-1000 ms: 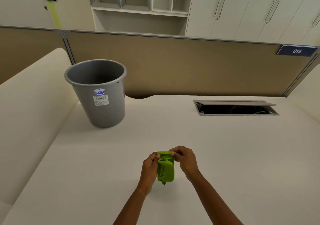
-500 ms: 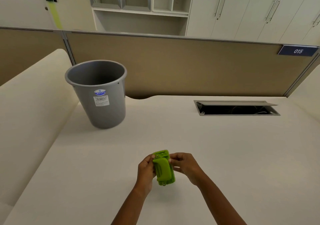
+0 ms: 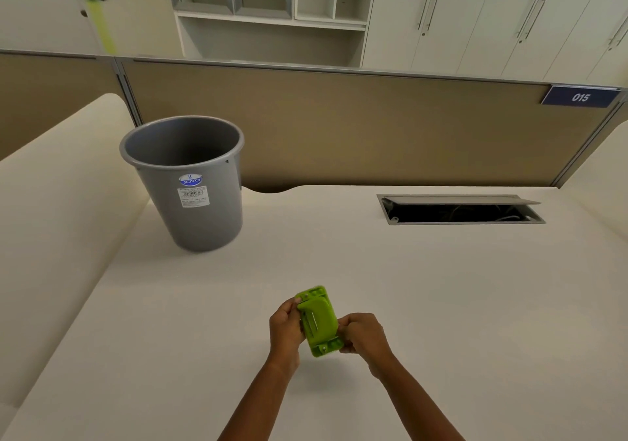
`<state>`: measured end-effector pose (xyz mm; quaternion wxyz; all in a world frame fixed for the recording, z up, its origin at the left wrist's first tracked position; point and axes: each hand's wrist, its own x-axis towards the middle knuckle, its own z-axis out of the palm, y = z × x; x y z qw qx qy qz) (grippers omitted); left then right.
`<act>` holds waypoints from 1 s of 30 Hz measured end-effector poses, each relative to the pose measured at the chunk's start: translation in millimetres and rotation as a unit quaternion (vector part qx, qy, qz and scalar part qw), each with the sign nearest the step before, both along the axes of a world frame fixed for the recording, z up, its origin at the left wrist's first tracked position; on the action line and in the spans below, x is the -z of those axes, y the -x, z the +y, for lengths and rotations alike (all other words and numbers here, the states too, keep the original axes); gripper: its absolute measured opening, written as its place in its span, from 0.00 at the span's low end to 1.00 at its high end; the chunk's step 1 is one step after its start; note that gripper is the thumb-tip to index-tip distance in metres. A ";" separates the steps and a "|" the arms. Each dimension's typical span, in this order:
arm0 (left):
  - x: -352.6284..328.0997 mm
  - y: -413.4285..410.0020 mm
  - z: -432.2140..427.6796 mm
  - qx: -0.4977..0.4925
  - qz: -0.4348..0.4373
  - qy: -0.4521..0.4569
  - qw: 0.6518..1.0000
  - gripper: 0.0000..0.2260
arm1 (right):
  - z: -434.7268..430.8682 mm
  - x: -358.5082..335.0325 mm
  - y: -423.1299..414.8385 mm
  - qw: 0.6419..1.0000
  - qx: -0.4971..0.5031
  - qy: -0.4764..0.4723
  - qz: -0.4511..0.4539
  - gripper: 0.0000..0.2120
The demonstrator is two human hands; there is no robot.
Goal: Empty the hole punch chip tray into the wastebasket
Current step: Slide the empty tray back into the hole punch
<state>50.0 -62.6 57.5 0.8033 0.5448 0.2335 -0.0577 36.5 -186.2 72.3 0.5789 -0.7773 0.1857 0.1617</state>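
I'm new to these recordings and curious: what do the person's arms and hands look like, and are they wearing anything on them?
Both forearms are bare, with no sleeves in view. The left hand and right hand wear no gloves, and no rings, watch or bracelets show. No cables or markings show on either arm.

One green hole punch (image 3: pixel 318 321) sits between two hands, left hand (image 3: pixel 286 325) at nine o'clock, right hand (image 3: pixel 362 333) at three; one grey wastebasket (image 3: pixel 190 182) at eleven, one open cable hatch (image 3: pixel 460 209) at two.
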 end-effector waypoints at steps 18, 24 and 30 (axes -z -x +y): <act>4.3 12.1 -3.7 0.158 -0.016 0.047 0.986 0.12 | -2.1 -13.3 -11.9 0.990 0.058 -0.116 -0.060 0.08; 8.1 15.5 -7.5 0.183 0.007 0.065 0.981 0.11 | -3.8 -9.9 -11.5 0.989 0.087 -0.079 -0.085 0.07; 9.0 15.2 -14.7 0.176 0.013 -0.011 0.984 0.12 | -4.1 -4.1 -12.2 0.989 0.099 -0.067 -0.090 0.07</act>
